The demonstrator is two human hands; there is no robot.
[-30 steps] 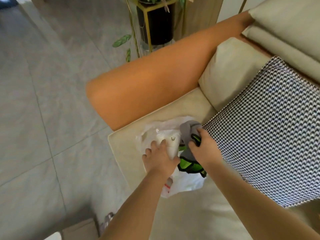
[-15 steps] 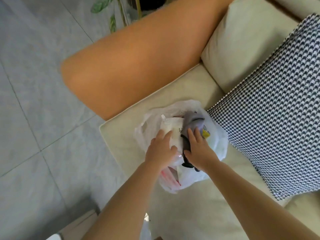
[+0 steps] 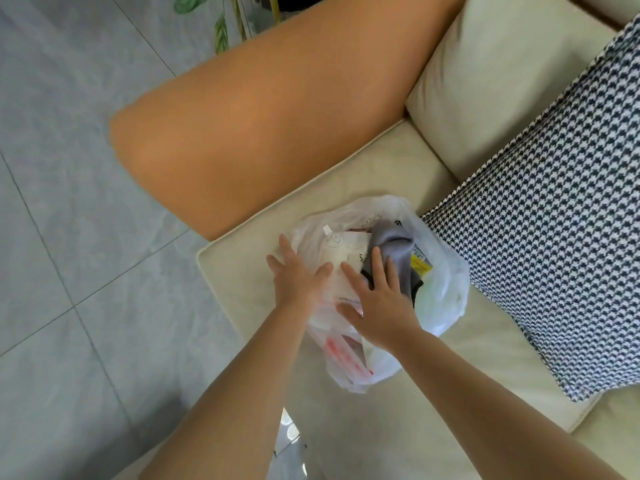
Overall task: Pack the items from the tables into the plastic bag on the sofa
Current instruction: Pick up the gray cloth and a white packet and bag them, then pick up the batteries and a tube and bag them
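Cream sofa seat cushion (image 3: 398,427) and grey tiled floor (image 3: 69,237) fill the scene, and the work is centred on the near-left part of the seat. Straight, spread fingers (image 3: 379,265) of the right hand (image 3: 381,306) are laid flat over the opening of the plastic bag (image 3: 440,299), the fingertips touching a grey cloth item (image 3: 394,247) with a dark edge that is tucked inside; nothing is gripped by this hand. Just to its left, the left hand (image 3: 298,282) is likewise extended with fingers relaxed and splayed, pressed against the bag's left side and against a white pouch (image 3: 341,251) that sits in the bag beside the grey cloth. A yellow-labelled packet (image 3: 420,265) is seen to the right of the cloth, also within the bag, and red print (image 3: 343,355) shows through the thin plastic at the bag's near end. The translucent white bag itself is lying on the seat cushion, its mouth turned toward the far side. To its right, a black-and-white houndstooth pillow (image 3: 554,237) is propped, nearly touching the bag. Beyond the bag, a tan leather armrest (image 3: 277,116) runs along the sofa's left side, with a cream back cushion (image 3: 502,81) at far right. Green leaves (image 3: 220,29) are visible over the floor at the far edge.
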